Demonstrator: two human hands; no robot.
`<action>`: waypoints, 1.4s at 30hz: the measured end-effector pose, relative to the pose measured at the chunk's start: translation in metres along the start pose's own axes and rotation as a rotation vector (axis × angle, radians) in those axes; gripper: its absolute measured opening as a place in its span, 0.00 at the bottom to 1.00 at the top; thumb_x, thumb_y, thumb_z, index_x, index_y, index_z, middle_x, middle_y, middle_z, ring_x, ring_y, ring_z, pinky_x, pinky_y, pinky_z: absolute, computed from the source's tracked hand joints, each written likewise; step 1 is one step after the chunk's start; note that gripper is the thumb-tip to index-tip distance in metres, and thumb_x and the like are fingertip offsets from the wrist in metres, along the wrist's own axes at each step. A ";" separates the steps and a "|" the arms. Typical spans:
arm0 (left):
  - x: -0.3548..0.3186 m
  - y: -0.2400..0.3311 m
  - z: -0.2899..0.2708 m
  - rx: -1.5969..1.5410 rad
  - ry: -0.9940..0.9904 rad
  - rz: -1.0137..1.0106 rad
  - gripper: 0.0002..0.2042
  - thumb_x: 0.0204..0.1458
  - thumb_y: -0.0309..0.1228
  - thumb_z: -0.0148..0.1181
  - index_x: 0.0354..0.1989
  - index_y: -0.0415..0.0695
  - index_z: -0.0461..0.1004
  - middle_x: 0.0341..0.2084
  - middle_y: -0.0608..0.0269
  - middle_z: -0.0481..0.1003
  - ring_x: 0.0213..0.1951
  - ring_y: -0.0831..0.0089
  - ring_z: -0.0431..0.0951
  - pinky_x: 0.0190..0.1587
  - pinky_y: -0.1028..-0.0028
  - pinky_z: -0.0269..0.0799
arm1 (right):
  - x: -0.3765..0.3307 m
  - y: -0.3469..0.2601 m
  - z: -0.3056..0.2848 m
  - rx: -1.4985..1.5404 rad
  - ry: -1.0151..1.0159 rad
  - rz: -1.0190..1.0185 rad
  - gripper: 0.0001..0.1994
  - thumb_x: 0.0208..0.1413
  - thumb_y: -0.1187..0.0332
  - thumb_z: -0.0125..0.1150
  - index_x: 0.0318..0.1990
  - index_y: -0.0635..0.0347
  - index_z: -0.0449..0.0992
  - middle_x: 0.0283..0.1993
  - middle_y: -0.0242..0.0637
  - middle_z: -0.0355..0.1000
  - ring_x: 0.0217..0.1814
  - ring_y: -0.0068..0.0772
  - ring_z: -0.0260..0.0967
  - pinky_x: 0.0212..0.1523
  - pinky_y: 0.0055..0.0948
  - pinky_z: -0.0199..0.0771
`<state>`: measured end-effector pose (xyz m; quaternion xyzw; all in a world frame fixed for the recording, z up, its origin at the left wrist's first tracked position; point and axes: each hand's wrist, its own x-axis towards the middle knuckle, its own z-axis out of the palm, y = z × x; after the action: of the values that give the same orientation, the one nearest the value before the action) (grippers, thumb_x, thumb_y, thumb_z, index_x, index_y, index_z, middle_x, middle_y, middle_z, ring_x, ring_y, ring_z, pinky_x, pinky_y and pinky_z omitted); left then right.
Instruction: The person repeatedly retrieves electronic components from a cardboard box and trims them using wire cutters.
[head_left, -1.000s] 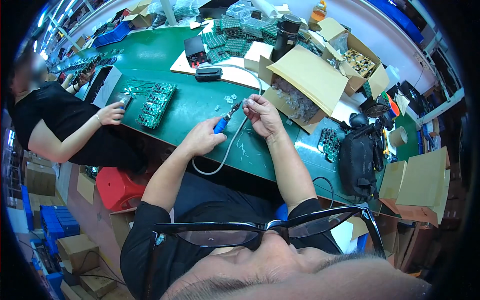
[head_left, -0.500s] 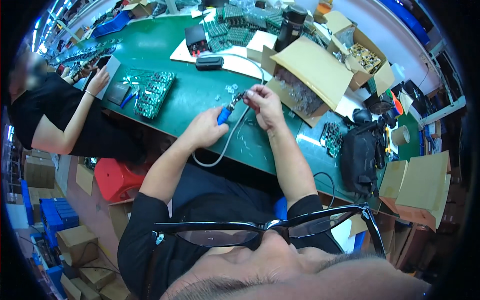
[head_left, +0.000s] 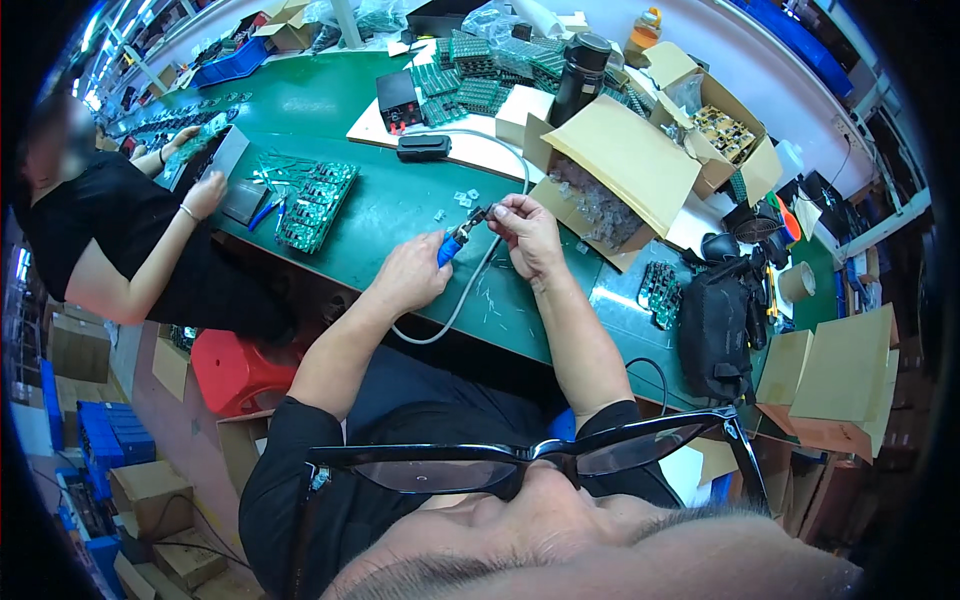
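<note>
My left hand (head_left: 412, 272) is closed around a tool with a blue grip (head_left: 448, 250) and a metal head, much like pliers; its exact kind is hard to make out. At the metal end, my right hand (head_left: 530, 238) pinches a small dark part (head_left: 483, 213) between thumb and fingertips. Whether the tool touches the part is too small to tell. A grey cable (head_left: 478, 275) passes beneath the hands and loops towards my lap. Small clear plastic pieces (head_left: 466, 197) lie on the green table (head_left: 400, 185) just beyond, and thin pale scraps (head_left: 487, 300) lie nearer me.
Circuit boards (head_left: 318, 205) and blue-handled pliers (head_left: 267, 214) lie to the left, beside a co-worker (head_left: 120, 220). Behind stand a black box (head_left: 397, 98), a black case (head_left: 424, 148) and a dark flask (head_left: 582, 75). An open carton (head_left: 625, 145) and black bag (head_left: 715, 330) are on the right.
Both hands keep their hold on the tool and small part, with only slight movement. The co-worker's far hand now holds greenish material over the box. The view has shifted a little.
</note>
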<state>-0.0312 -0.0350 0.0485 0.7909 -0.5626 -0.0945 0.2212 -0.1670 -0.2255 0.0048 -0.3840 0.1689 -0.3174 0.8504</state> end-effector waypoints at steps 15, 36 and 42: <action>0.007 -0.019 -0.015 -0.494 -0.141 -0.195 0.15 0.53 0.38 0.63 0.36 0.36 0.74 0.24 0.62 0.76 0.29 0.72 0.75 0.36 0.69 0.71 | 0.000 0.002 0.001 -0.004 0.082 0.053 0.08 0.62 0.76 0.71 0.45 0.63 0.78 0.41 0.37 0.81 0.41 0.30 0.81 0.45 0.28 0.85; -0.004 -0.095 0.006 -1.723 -0.213 -0.171 0.35 0.53 0.30 0.57 0.72 0.28 0.61 0.48 0.50 0.77 0.52 0.56 0.80 0.64 0.51 0.73 | 0.010 -0.036 -0.032 -1.266 0.482 -0.565 0.15 0.56 0.70 0.66 0.51 0.60 0.84 0.51 0.50 0.81 0.55 0.52 0.80 0.58 0.42 0.78; -0.006 -0.102 0.006 -1.750 -0.254 -0.156 0.34 0.55 0.29 0.55 0.72 0.30 0.62 0.49 0.49 0.76 0.52 0.55 0.79 0.65 0.51 0.72 | 0.016 -0.036 -0.043 -1.538 0.577 -0.531 0.16 0.56 0.72 0.63 0.52 0.60 0.84 0.56 0.48 0.79 0.61 0.54 0.76 0.63 0.45 0.76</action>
<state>0.0505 -0.0032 -0.0042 0.3578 -0.2535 -0.5928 0.6755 -0.1926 -0.2783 0.0031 -0.7843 0.4510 -0.3881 0.1756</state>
